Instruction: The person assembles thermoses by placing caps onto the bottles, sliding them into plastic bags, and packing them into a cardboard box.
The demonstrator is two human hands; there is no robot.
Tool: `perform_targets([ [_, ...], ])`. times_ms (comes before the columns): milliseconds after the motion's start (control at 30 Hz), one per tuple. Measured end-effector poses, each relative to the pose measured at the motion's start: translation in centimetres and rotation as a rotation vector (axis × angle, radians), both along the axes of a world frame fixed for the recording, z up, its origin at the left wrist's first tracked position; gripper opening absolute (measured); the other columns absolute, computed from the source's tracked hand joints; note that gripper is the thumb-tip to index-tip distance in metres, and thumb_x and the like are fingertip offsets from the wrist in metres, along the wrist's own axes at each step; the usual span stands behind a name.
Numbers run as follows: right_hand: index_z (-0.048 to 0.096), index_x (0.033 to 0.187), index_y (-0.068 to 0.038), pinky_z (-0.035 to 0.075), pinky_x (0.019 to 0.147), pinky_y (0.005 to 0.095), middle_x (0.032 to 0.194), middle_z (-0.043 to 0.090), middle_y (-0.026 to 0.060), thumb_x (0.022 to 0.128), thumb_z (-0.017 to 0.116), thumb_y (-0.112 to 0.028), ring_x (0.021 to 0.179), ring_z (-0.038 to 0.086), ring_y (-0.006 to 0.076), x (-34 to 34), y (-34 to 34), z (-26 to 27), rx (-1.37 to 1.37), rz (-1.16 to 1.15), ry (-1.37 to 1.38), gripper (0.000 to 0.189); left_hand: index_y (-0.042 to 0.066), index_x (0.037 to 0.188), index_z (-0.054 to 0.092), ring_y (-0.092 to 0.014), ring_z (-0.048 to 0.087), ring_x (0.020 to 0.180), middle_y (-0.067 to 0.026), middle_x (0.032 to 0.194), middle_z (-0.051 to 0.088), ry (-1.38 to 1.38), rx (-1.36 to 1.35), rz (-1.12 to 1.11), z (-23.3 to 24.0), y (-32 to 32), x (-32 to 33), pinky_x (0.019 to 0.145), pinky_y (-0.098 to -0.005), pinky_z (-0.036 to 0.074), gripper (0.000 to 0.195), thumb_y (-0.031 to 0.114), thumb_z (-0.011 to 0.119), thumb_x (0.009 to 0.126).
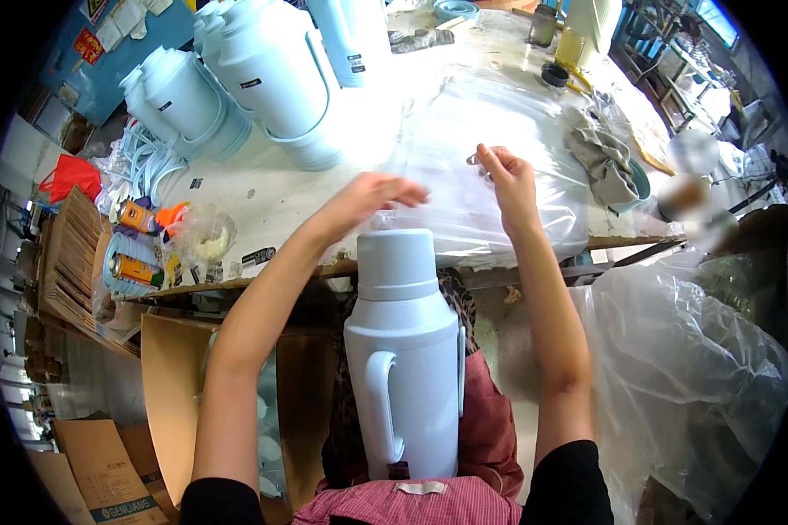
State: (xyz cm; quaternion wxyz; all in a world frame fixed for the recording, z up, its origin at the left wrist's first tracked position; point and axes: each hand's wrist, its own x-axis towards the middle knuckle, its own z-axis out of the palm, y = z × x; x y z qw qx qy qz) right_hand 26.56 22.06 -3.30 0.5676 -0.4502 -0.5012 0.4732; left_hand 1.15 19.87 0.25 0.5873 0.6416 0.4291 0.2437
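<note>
A pale blue vacuum flask (pixel 404 380) stands upright between the person's knees, its side handle facing me and its cup lid on top. My left hand (pixel 384 195) hovers just above and behind the lid, blurred, with fingers stretched out and nothing seen in them. Over a stack of clear plastic bags (pixel 459 131) on the table, my right hand (pixel 509 180) has its thumb and fingers pinched together. Something clear glints at those fingertips, but whether it is gripped film is unclear.
More pale blue flasks (pixel 276 79) stand at the table's back left. Spray cans (pixel 134 269) and handle straps (pixel 146 147) lie at the left edge. A cloth (pixel 604 164) hangs over a tub at right. Below are an open carton (pixel 171 394) and plastic sheeting (pixel 683 367).
</note>
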Motion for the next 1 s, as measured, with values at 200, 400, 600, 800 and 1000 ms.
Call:
perform_targets([
  [200,0.074,0.096,0.001,0.042,0.069,0.0248,0.095,0.065,0.0066,0.096,0.066,-0.022,0.081,0.055,0.0117,0.4,-0.3,-0.4,0.12,-0.036,-0.043,0.024,0.001,0.092,0.074,-0.015,0.068,0.084,-0.007,0.085,0.073,-0.271,-0.013,0.016,-3.2,5.6,7.2,0.082,-0.0285,0.051,0.018,0.019,0.068,0.091],
  [400,0.073,0.089,-0.005,0.051,0.066,0.0279,0.089,0.069,0.0042,0.083,0.081,-0.026,0.075,0.064,0.0133,-0.5,-2.2,0.7,0.183,-0.029,-0.517,0.024,0.006,0.085,0.064,-0.013,0.063,0.081,-0.0043,0.083,0.067,-0.458,-0.093,0.0,-3.7,5.3,5.9,0.082,-0.0286,0.051,0.016,0.018,0.065,0.096],
  [600,0.059,0.099,-0.005,0.052,0.071,0.0256,0.083,0.061,0.0036,0.102,0.056,-0.014,0.073,0.058,0.0113,4.7,-3.8,-1.2,-0.004,0.446,1.307,0.01,0.013,0.08,0.053,-0.012,0.052,0.069,0.0012,0.075,0.053,-1.066,-0.251,0.339,-6.2,2.0,-4.1,0.076,-0.0321,0.05,0.027,0.026,0.055,0.103],
  [800,0.063,0.102,-0.003,0.046,0.051,0.0261,0.091,0.067,0.0035,0.101,0.058,-0.018,0.069,0.061,0.0144,1.7,-14.9,-3.8,-0.337,-0.361,0.537,0.016,0.011,0.089,0.049,-0.009,0.04,0.054,0.0028,0.064,0.042,-0.72,-0.139,0.52,-3.6,-13.1,-6.7,0.053,-0.0264,0.037,0.023,0.027,0.058,0.101],
  [1000,0.072,0.089,0.005,0.045,0.063,0.0262,0.083,0.069,0.0089,0.075,0.085,-0.023,0.073,0.061,0.0124,6.8,-21.9,-6.1,-0.344,0.928,0.271,0.034,0.005,0.119,0.053,-0.01,0.048,0.059,0.0014,0.061,0.046,0.179,-0.289,0.064,-3.8,-27.4,-6.7,0.06,-0.0277,0.042,0.056,0.006,0.084,0.072],
])
